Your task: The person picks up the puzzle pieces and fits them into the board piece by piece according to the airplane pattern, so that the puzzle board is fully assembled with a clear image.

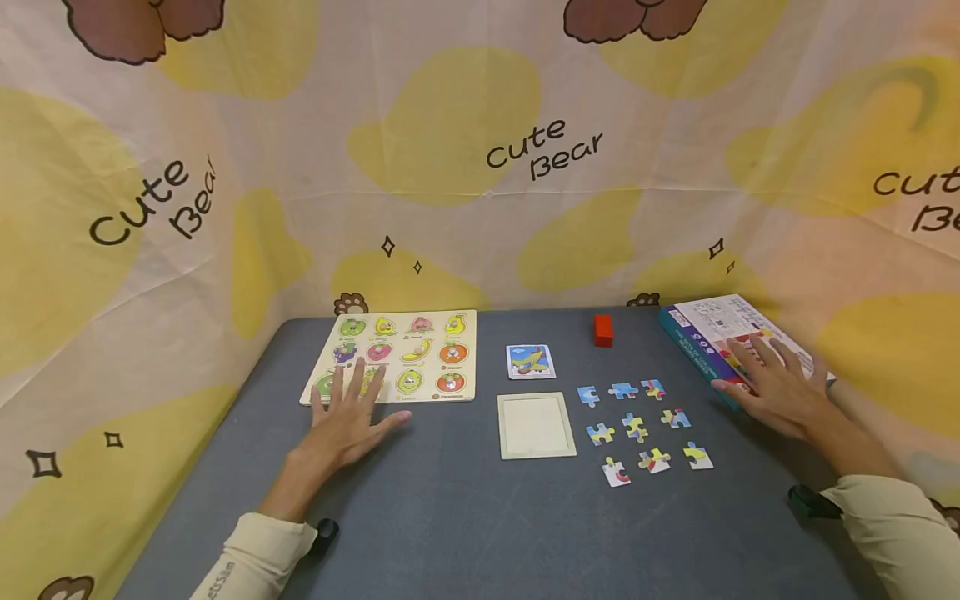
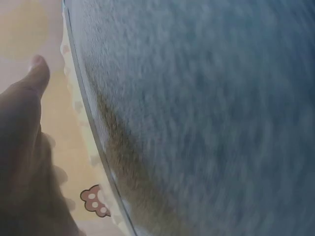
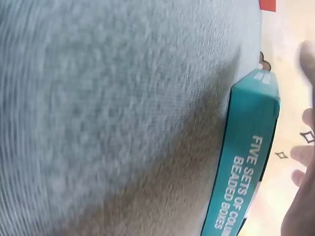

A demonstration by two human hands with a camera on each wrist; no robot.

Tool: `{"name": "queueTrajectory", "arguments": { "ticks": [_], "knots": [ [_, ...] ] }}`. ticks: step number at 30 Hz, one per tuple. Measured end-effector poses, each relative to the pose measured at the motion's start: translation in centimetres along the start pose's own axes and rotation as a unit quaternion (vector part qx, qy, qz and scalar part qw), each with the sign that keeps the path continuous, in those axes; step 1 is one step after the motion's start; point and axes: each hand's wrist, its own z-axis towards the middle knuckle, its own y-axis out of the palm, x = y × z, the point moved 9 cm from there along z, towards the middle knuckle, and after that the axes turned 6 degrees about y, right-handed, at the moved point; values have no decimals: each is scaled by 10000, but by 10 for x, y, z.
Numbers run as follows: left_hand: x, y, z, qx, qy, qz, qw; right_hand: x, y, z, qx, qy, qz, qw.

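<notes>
My left hand [image 1: 343, 425], fingers spread, overlaps the near edge of a fruit picture board [image 1: 409, 354] in the head view and holds nothing. On the right, my right hand [image 1: 783, 392] is over a teal-sided box [image 1: 693, 350], its fingers extended across the printed lid. In the right wrist view the box side [image 3: 246, 152] shows beside the fingers. Between the hands lie a pale square puzzle tray [image 1: 536, 426] and, behind it, a small airplane picture card [image 1: 530, 362]. Several loose jigsaw pieces [image 1: 634, 427] are laid out in rows right of the tray.
A small red block [image 1: 603, 330] stands near the back of the dark grey table [image 1: 465, 525]. Fabric printed with "Cute Bear" [image 1: 450, 167] hangs behind the table and along its left side. The table's left edge [image 2: 93, 118] appears in the left wrist view.
</notes>
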Motion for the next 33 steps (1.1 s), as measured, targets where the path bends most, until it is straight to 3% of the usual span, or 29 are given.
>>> {"name": "queueTrajectory", "arguments": {
  "ticks": [6,11,17,22,27,33],
  "knots": [
    [23,2,7,62,582,-302,9978,-28,-2,-1,389,-542,16,9978],
    [59,7,12,9,1061,-747,9915,-66,-5,-1,424,-857,134,9953],
    [114,22,18,-589,1370,-1387,9790,-117,-1,1,149,-1109,671,9915],
    [149,41,21,-1001,1548,-1736,9674,-151,15,9,-298,-1087,1071,9878],
    [168,55,24,-1128,1746,-1753,9623,-176,28,15,-411,-1217,1205,9844],
    [172,62,25,-1199,1699,-1529,9661,-187,38,21,-493,-1288,1286,9821]
  ]
}}
